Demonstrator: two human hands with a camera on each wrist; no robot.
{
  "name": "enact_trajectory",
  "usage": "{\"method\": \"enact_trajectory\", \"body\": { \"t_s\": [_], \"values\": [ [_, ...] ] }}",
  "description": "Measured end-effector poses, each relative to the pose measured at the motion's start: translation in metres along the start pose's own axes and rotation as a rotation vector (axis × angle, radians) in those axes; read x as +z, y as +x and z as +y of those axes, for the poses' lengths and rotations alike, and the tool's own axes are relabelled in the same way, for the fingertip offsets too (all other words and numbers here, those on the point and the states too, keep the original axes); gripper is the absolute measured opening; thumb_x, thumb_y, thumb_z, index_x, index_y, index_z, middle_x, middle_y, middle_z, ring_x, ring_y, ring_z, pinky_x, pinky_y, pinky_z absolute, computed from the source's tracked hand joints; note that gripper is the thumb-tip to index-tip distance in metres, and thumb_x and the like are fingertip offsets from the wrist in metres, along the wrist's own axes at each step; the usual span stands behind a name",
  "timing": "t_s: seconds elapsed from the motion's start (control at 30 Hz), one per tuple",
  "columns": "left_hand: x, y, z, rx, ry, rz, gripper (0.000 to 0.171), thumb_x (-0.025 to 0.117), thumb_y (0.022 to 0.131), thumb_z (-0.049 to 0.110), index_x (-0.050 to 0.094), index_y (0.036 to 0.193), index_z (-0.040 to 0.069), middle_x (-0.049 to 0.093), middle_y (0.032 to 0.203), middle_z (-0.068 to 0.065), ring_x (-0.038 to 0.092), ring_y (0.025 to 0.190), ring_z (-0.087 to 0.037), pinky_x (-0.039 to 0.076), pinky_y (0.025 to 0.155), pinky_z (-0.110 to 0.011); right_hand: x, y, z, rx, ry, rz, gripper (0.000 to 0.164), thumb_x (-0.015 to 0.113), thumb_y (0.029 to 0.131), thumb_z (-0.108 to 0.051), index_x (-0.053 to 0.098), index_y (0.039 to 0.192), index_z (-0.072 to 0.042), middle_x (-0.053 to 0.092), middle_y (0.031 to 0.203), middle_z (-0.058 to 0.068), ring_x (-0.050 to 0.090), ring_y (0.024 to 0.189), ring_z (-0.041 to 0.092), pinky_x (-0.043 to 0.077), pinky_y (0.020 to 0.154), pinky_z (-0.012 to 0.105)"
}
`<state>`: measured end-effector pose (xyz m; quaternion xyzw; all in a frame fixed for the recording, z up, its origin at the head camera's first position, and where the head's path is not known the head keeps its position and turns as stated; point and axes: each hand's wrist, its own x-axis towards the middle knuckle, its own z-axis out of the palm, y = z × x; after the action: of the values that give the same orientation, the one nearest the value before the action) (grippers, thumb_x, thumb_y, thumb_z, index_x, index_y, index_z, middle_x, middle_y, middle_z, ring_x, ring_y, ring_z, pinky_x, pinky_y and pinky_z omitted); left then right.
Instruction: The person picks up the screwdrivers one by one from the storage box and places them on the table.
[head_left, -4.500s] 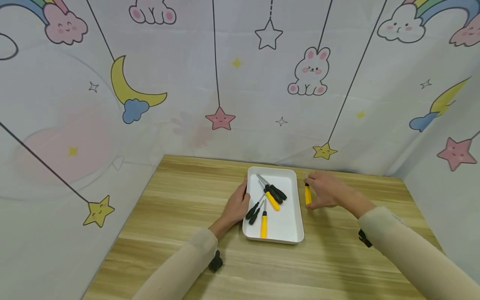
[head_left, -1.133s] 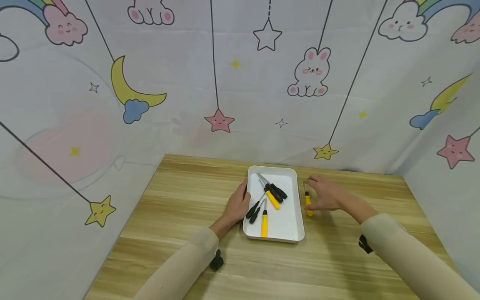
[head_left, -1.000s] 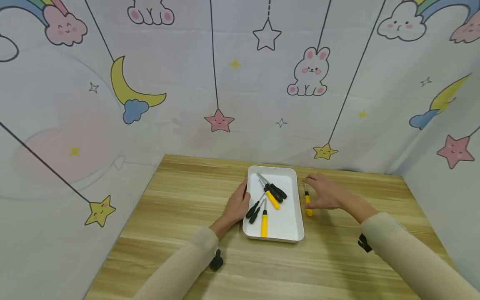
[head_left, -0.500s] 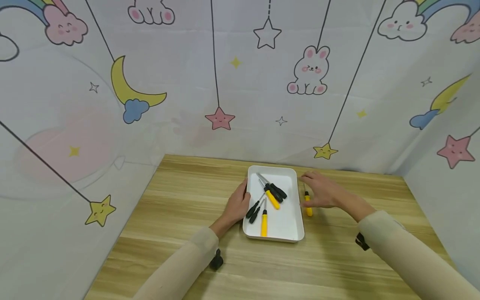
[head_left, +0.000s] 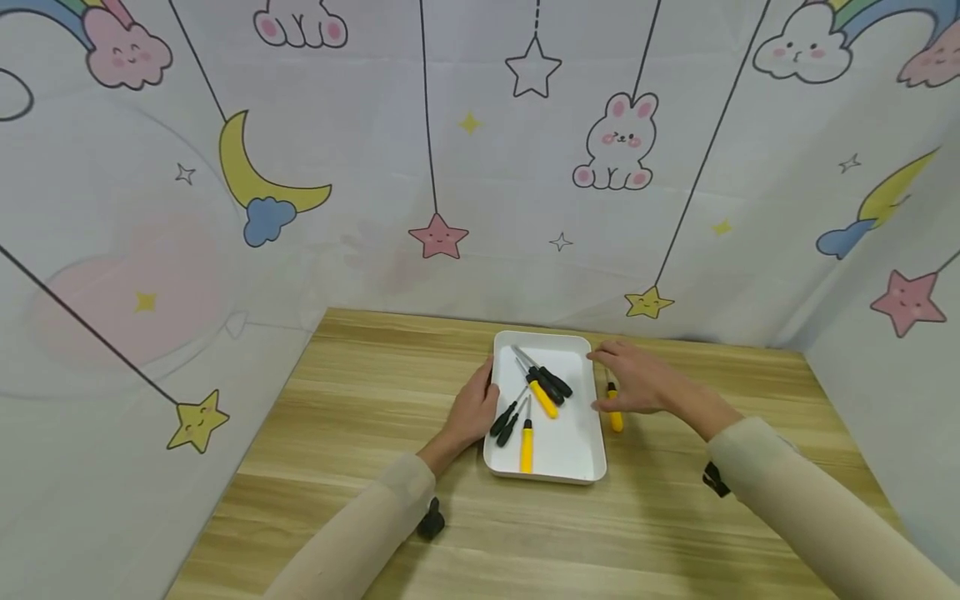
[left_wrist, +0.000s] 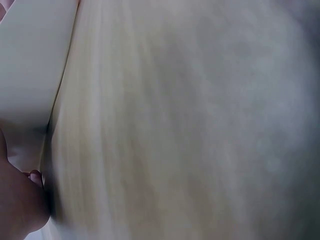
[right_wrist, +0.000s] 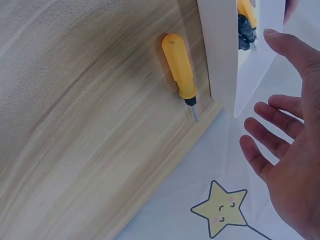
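Loose yellow screwdriver (right_wrist: 179,65): lies flat on the wooden table (head_left: 360,400), just beside the right wall of the white tray (head_left: 573,450), apart from it. Handle end towards the person, shaft pointing away. Right hand (head_left: 637,382) hovers over it, covering part of it from head height. That hand is empty, fingers spread, thumb held well away from the rest; the tips reach the tray's right rim. Contact with the rim: cannot tell.

Tray sits on the table, long sides running away from the person. Left hand (head_left: 472,408) grasps its left wall, fingers along the outside, thumb at the rim.

Inside the tray, six more screwdrivers. Far half: two larger black screwdrivers (head_left: 557,382) and a yellow-handled screwdriver (head_left: 542,398) bunched close, shafts towards the far left corner. Along the left wall, nearer the person: two small black screwdrivers (head_left: 504,419), side by side. Beside them, near the near edge, a second yellow-handled screwdriver (head_left: 527,450), shaft pointing away.

Farther out: pale sleeves (head_left: 810,500) on both arms, a black device (head_left: 431,518) under the left wrist. Behind the table hangs a white cloth (head_left: 375,125) printed with stars, rabbits and moons.
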<state>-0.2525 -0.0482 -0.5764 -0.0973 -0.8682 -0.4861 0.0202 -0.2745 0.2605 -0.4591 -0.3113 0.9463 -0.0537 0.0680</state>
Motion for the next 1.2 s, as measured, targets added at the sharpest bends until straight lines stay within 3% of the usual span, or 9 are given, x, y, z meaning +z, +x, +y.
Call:
{"method": "enact_trajectory", "body": {
  "t_s": [0.77, 1.2],
  "values": [
    [-0.001, -0.002, 0.002, 0.000, 0.003, -0.001, 0.059, 0.039, 0.112, 0.014, 0.026, 0.167, 0.001, 0.031, 0.172, -0.012, 0.031, 0.157, -0.027, 0.028, 0.126, -0.045, -0.006, 0.022, -0.013, -0.021, -0.013, -0.029, 0.085, 0.086, 0.087, -0.045, 0.054, 0.155, -0.006, 0.052, 0.156, 0.017, 0.048, 0.141, 0.041, 0.041, 0.116, 0.060],
    [0.000, -0.001, -0.001, 0.003, 0.004, -0.008, 0.059, 0.039, 0.112, 0.015, 0.025, 0.168, 0.002, 0.031, 0.172, -0.012, 0.030, 0.157, -0.027, 0.029, 0.126, -0.046, -0.005, 0.036, -0.023, -0.116, -0.149, -0.003, 0.083, 0.089, 0.085, -0.042, 0.056, 0.152, -0.006, 0.056, 0.150, 0.015, 0.052, 0.135, 0.039, 0.046, 0.112, 0.057]
  ]
}}
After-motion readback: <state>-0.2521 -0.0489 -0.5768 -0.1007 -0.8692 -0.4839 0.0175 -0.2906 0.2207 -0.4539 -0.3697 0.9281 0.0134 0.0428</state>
